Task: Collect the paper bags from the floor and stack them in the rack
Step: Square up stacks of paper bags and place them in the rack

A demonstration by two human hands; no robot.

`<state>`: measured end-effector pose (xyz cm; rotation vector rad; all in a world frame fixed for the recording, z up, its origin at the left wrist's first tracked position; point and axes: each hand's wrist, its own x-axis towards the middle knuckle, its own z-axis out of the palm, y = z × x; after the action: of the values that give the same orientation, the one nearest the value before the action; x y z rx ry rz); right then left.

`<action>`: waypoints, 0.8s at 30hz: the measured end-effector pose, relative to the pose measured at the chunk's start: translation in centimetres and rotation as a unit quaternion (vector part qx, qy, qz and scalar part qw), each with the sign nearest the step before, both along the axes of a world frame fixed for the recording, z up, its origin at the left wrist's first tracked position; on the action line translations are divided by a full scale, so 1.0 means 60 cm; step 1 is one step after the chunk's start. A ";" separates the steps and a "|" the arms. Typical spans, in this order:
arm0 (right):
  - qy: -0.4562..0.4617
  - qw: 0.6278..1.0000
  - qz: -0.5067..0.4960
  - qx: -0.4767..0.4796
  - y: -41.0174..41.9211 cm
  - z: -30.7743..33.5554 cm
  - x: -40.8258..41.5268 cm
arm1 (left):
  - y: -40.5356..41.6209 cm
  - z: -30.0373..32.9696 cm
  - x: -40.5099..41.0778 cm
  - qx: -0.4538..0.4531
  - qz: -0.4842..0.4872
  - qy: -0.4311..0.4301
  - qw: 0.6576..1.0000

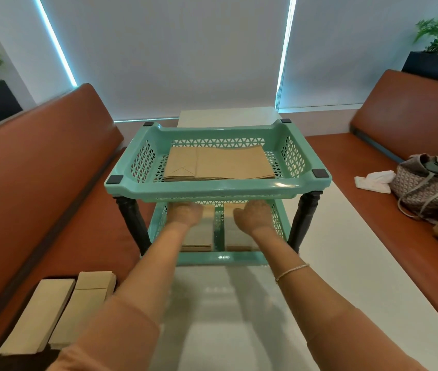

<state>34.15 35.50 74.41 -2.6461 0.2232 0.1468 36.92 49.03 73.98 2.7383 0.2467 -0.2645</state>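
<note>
hands point(217, 215) on lower bags point(199, 236) | green rack point(212, 188), two tiers

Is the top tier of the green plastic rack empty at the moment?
No, a flat stack of brown paper bags lies in the top tier of the green plastic rack.

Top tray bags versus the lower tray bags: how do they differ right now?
The top tray stack is one wide pile lying crosswise, untouched; the lower tray stacks are two narrower piles lying lengthwise, with the left hand and right hand on them. Both are flat brown paper.
</note>
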 end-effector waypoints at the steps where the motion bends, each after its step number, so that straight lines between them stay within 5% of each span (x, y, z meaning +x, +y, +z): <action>1: -0.008 1.000 0.016 0.006 0.019 0.009 -0.003 | 0.018 -0.003 0.006 0.009 0.009 0.012 1.000; 6: 0.060 0.991 0.116 0.003 0.104 -0.012 -0.005 | 0.053 -0.030 -0.009 0.024 0.010 0.083 0.996; 18: 0.124 0.974 0.162 -0.097 0.141 -0.053 0.013 | 0.043 -0.055 -0.012 0.017 -0.036 0.131 0.991; 24: 0.142 0.967 0.163 -0.133 0.144 -0.062 0.024 | 0.040 -0.059 -0.004 -0.126 0.038 0.126 0.983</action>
<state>35.56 44.13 70.71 -2.9034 -0.1133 0.6496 36.68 51.44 70.42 2.4370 0.3590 -0.5823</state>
